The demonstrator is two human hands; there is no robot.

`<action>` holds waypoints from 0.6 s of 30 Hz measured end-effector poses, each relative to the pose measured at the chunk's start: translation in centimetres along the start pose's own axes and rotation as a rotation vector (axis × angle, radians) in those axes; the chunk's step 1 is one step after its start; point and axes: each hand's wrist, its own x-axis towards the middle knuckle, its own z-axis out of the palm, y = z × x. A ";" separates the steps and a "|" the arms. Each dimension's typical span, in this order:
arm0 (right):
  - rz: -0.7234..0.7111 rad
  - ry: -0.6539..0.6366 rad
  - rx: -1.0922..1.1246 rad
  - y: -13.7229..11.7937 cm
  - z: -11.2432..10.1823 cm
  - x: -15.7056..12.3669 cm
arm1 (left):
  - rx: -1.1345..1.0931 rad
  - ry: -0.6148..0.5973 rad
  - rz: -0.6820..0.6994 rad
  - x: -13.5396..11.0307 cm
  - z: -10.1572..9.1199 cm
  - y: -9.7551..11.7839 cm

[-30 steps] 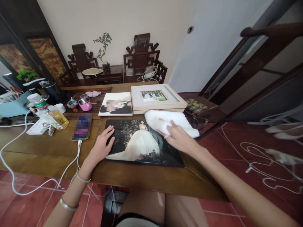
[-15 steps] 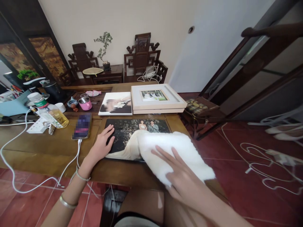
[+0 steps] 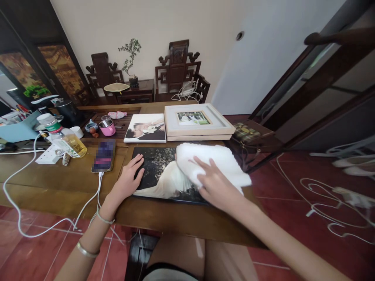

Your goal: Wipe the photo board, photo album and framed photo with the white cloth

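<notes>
A dark wedding photo panel point(image 3: 171, 183) lies flat on the wooden table in front of me. My left hand point(image 3: 130, 177) rests open across its left edge, fingers stretched out. Over the panel's right part is a fluffy white towel point(image 3: 216, 160), which hides the upper right of the picture and hangs past the panel's right edge. My right hand point(image 3: 215, 183) holds the towel and presses it on the panel, with some fingers extended over the cloth. The thumb side is partly hidden.
Behind the panel lie a smaller photo panel point(image 3: 145, 128) and a cream picture frame point(image 3: 199, 121). To the left are a charging phone point(image 3: 104, 155), a bottle of yellow liquid point(image 3: 66, 138), a power strip point(image 3: 48, 154) and a pink cup point(image 3: 107, 128). White cables point(image 3: 19, 210) loop over the front edge.
My right hand and the towel have moved away from me, up the panel, now covering the couple in the picture. The panel's lower right is uncovered. My left hand stays in place.
</notes>
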 end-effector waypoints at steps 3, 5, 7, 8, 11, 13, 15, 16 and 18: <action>-0.067 0.012 0.070 -3.6 -0.6 -3.7 | 0.002 0.008 0.008 0.0 0.1 -0.1; -0.104 0.013 0.119 -5.2 -0.9 -5.6 | 0.005 0.012 0.006 0.0 0.2 -0.2; -0.132 0.016 0.157 -5.9 -1.1 -6.7 | 0.008 0.013 0.009 0.0 0.2 -0.2; -0.140 0.014 0.170 -6.0 -1.2 -6.8 | 0.008 0.015 0.012 0.0 0.2 -0.2; -0.150 0.035 0.185 -5.0 -0.9 -5.7 | 0.003 0.016 0.017 0.0 0.1 -0.1; -0.132 0.034 0.156 -3.9 -0.5 -4.0 | 0.002 0.014 0.018 0.1 0.0 -0.1; -0.100 0.017 0.102 -2.4 -0.2 -1.9 | 0.002 0.010 0.018 0.1 0.0 0.0; -0.079 0.000 0.072 -1.6 -0.1 -0.7 | 0.001 0.008 0.019 0.1 -0.1 0.0; -0.030 -0.016 0.021 0.1 0.0 1.5 | -0.002 0.004 0.021 0.1 -0.1 0.0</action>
